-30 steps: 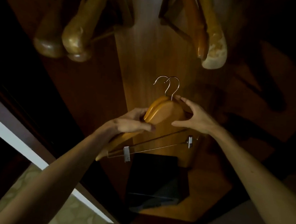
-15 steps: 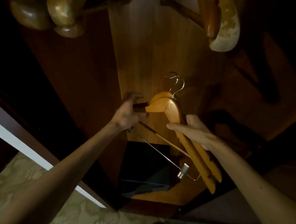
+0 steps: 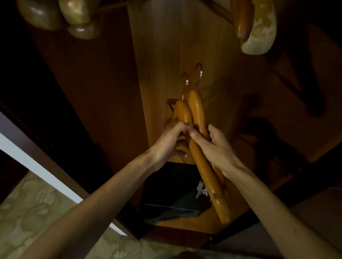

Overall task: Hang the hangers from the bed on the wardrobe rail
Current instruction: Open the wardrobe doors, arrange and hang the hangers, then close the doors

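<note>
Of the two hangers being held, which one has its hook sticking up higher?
The right-hand hanger, gripped by the right hand: its hook reaches above the hook of the left-hand hanger, gripped by the left hand.

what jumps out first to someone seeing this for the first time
Two glossy wooden hangers held edge-on in the middle of the view, their metal hooks pointing up inside the wardrobe. The left hand and right hand both grip them partway down. Above, the rounded ends of hangers already hung fill the top corners, and a dark box sits low in the wardrobe.
</note>
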